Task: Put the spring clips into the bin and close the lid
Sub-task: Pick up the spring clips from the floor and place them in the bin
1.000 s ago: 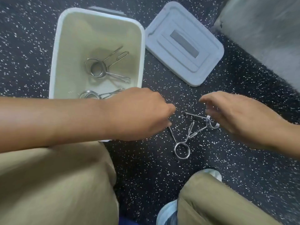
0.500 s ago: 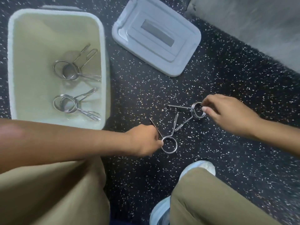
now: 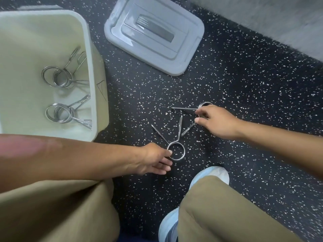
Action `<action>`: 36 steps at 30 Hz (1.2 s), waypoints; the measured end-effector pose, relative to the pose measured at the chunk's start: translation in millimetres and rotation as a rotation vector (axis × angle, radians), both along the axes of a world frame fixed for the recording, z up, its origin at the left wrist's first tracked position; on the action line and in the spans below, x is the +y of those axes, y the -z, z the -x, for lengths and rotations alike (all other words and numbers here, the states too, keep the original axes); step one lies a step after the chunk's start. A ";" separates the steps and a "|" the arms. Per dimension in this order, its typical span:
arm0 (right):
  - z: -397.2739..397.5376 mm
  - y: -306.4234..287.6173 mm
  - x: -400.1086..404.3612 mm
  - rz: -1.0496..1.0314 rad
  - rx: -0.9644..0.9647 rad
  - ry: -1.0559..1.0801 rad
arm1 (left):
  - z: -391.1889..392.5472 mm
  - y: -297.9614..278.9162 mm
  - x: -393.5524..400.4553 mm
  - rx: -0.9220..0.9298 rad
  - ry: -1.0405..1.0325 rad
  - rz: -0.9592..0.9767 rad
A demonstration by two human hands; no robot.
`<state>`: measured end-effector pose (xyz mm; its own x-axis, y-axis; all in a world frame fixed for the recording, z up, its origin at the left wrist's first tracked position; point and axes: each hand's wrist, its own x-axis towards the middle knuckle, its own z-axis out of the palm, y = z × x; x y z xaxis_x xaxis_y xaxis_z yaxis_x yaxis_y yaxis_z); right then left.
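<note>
- Since half a second ago, my left hand [image 3: 153,158] has pinched the lower-centre spring clip [image 3: 175,151].
- My right hand [image 3: 215,122] fingers pinch the right-centre clip [image 3: 203,109].
- I'd lift both clear before swinging to the upper-left bin [image 3: 90,67].

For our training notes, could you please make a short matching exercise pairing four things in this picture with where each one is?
Things:
1. lid
2. bin
3. left hand
4. right hand

Places:
A. at the coil of the farther clip on the floor
B. holds two clips inside
C. flat on the floor, right of the bin
D. at the ring of the nearer clip

Pairs: 1-C, 2-B, 3-D, 4-A
</note>
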<state>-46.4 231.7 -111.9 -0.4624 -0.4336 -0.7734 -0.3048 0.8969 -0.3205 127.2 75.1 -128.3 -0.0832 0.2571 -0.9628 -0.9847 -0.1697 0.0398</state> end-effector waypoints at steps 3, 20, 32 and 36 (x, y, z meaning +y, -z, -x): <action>-2.1 0.6 -0.2 0.012 -0.014 0.062 | 0.1 4.8 5.1 0.000 -0.013 0.015; -11.8 -16.0 19.1 0.302 -0.188 0.757 | 2.4 7.6 2.0 0.233 0.119 0.273; -23.7 -40.7 4.7 0.418 -0.561 0.957 | 4.9 -44.0 -57.1 0.577 0.462 0.486; -24.9 -55.2 -5.0 0.458 -0.589 1.016 | 0.4 -68.8 -75.9 0.698 0.551 0.471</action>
